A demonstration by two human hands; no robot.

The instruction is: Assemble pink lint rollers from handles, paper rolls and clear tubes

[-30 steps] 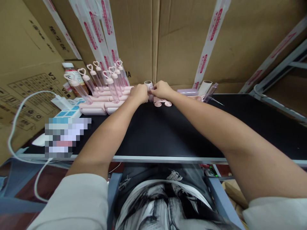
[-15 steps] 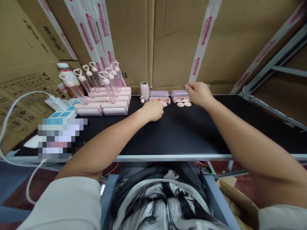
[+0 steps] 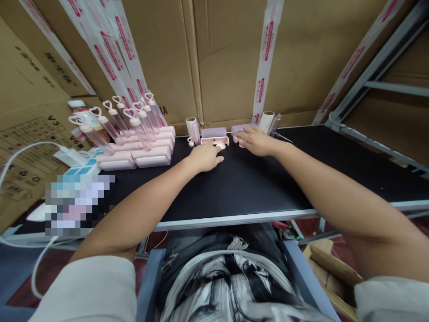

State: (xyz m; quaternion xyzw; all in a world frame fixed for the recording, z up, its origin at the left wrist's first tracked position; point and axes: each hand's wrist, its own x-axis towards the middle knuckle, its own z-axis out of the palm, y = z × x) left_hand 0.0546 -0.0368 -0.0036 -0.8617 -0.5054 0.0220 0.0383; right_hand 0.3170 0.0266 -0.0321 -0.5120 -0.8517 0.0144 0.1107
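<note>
My left hand (image 3: 203,158) rests low over the black table, thumb apart from the fingers, beside small pale pink discs (image 3: 220,146). Just behind its fingertips lies an open pink case half (image 3: 224,140), with a lilac translucent cover (image 3: 214,132) at its back. My right hand (image 3: 258,141) reaches over a second pink case half (image 3: 236,138) and lilac cover (image 3: 237,129); its fingers are stretched out and partly hide them. Whether its fingertips touch the pieces I cannot tell. Left of the left-hand case are a clear lilac tube (image 3: 195,133) and a pink heart-topped cap (image 3: 191,141).
White cardboard tubes stand at the back, one left (image 3: 191,126) and one right (image 3: 267,120). A thin dark tool (image 3: 284,138) lies by the right one. Several pink cases (image 3: 152,155) with heart-topped tubes stand left, near a power strip (image 3: 82,162) and a bottle (image 3: 80,112).
My right hand has moved left and forward from beside the right lilac cover to over its pieces, its fingers now spread. My left thumb stands out more. The view has shifted right.
</note>
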